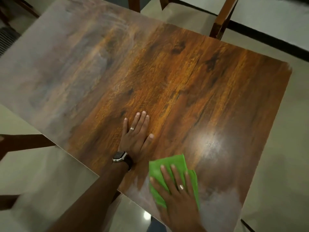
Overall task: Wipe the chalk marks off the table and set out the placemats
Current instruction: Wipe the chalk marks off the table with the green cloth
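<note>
Pale glossy tiled floor [275, 148] seen all round, w/ black border strip [267, 37] at far side; wooden chair legs [222, 19] beyond; ceiling light reflected nr bottom.

A wooden chair [220, 20] stands at the table's far side — its pale seat [184, 15] partly in view. Another dark chair [25, 143] sits at the left edge. Below lies a glossy pale tiled floor [275, 148] — a dark strip [267, 37] crosses it.
</note>
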